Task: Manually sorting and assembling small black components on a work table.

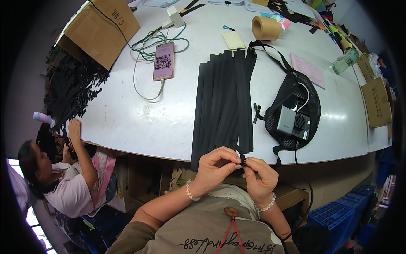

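Close in front of my body, at the table's near edge, both hands meet over a small black piece [242, 159]. The fingers of my left hand [213, 167] pinch it from the left, while the thumb and fingertips of my right hand [260, 174] close on it from the other side. Fingers cover much of the piece, and its exact kind is too small to tell. Just beyond my hands lies a fanned stack of long flat black strips [218, 99], reaching toward the table's middle. A bracelet of clear beads circles each wrist.
Right of the strips lies a black mesh bag [311, 97] with a grey power bank [286, 120] and a cable. A charging phone [164, 61], a tape roll [265, 28] and a glass bottle [344, 61] stand farther off. At left, a co-worker [74, 173] sits by a black heap [69, 82].
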{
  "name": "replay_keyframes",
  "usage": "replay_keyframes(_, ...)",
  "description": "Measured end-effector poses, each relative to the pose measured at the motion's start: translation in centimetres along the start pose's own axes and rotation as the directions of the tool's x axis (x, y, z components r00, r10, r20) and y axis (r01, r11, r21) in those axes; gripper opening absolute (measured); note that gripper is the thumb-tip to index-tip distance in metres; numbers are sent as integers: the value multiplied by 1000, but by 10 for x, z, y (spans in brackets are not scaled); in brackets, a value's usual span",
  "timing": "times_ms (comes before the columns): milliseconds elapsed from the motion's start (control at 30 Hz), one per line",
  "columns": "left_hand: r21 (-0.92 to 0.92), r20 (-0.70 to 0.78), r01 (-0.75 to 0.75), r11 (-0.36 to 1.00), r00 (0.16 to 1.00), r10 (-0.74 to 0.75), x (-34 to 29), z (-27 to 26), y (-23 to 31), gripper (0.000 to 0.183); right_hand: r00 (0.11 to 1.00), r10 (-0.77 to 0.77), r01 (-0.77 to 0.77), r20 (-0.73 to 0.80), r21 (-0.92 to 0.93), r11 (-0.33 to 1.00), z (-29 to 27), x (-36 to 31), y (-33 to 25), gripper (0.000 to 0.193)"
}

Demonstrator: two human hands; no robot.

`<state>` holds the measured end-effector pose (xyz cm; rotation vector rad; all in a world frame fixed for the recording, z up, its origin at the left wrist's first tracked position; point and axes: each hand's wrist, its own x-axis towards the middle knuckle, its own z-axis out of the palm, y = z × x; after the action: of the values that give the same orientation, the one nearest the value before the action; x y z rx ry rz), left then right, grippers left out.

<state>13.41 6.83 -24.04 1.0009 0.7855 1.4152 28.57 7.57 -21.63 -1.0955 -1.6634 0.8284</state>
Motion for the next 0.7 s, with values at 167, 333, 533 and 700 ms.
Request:
replay_keyframes(167,150,21,62,987,998,-65,3,2,10,16,999,12,-8,51,-87,996,-1,5,-5,10)
replay_keyframes(333,255,91,114,960,986,-141,7,-1,11,18,939,257,-284,228,93,954,-6,5,-4,8)
replay_keyframes(533,-74,54,429,900,903,-426,3,3,4,19,960,199,-238,196,197,951,-1,2,10,9)
replay_keyframes(700,-166,14,439,883,897,-443,0,6,-2,20,968,183,-218,174,206,954,6,1,16,7)
